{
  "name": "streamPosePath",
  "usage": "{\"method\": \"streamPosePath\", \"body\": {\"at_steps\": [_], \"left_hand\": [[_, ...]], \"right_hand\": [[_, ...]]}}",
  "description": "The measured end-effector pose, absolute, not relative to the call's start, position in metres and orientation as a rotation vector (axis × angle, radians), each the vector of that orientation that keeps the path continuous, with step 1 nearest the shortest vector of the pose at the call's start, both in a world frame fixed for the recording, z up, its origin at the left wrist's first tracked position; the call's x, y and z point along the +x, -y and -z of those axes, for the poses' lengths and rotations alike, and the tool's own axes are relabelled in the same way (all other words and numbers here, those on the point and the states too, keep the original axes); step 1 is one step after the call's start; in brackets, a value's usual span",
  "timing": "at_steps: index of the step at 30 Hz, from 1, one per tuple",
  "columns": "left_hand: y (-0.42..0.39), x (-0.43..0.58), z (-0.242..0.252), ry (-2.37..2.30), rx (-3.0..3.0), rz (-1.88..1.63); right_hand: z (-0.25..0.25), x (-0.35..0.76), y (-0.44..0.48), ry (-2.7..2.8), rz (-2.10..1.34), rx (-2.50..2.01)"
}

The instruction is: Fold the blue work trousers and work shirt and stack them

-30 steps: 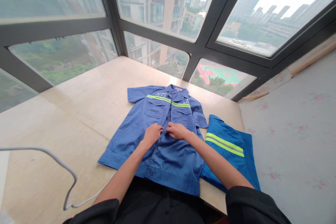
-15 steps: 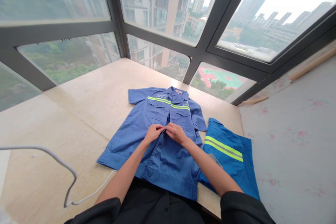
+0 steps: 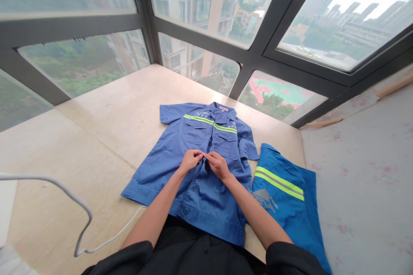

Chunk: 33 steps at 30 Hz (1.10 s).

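A blue short-sleeved work shirt (image 3: 155,172) lies face up, collar away from me, with a yellow-green reflective stripe across the chest. Its lower front is buttoned, while a gap runs up the middle toward the collar. At the front opening, my left hand (image 3: 191,161) pinches the shirt's edge between thumb and fingers. My right hand (image 3: 217,165) meets it fingertip to fingertip, also pinching the placket. The button between them, if there is one, is hidden by my fingers. Lower on the placket, a button (image 3: 186,211) shows near the hem.
Right of the shirt lies a folded, brighter blue garment (image 3: 290,210) with a reflective stripe and grey print. A white cable (image 3: 64,189) loops over the pale tabletop (image 3: 97,137) at left. Window frames (image 3: 206,43) border the far side; a flowered wall (image 3: 361,189) stands at right.
The camera view has shifted slightly, so more of the folded garment's print shows. Both hands stay at the same spot on the shirt front, with small finger movements.
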<state>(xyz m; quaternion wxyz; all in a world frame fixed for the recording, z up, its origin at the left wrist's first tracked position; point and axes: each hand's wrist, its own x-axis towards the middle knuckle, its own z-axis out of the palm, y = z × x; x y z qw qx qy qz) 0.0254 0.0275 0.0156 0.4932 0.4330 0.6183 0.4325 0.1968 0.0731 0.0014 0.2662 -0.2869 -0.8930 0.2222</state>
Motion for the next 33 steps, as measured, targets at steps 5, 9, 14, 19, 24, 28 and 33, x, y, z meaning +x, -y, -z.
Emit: {"method": "streamPosePath", "body": {"at_steps": [5,9,14,19,24,28,33], "left_hand": [[-0.028,0.023,-0.011,-1.471,0.997,-1.048],[-0.026,0.022,-0.012,-1.463,1.067,-1.033],[-0.016,0.025,-0.02,-1.471,1.217,-1.032],[-0.008,0.036,-0.019,-1.661,1.294,-1.077],[-0.006,0.039,-0.017,-1.759,1.533,-0.956],[-0.006,0.043,-0.017,-1.814,1.725,-0.818],[-0.008,0.048,-0.016,-1.877,1.764,-0.735]], "right_hand": [[0.002,0.196,-0.072,2.362,-0.581,-0.776],[0.003,0.195,-0.071,2.326,-0.608,-0.779],[0.004,0.195,-0.07,2.293,-0.608,-0.801],[0.006,0.196,-0.072,2.278,-0.591,-0.813],[0.004,0.199,-0.078,2.323,-0.64,-0.78],[-0.006,0.202,-0.083,2.507,-0.537,-0.799],[-0.016,0.202,-0.085,2.685,-0.409,-0.795]]}}
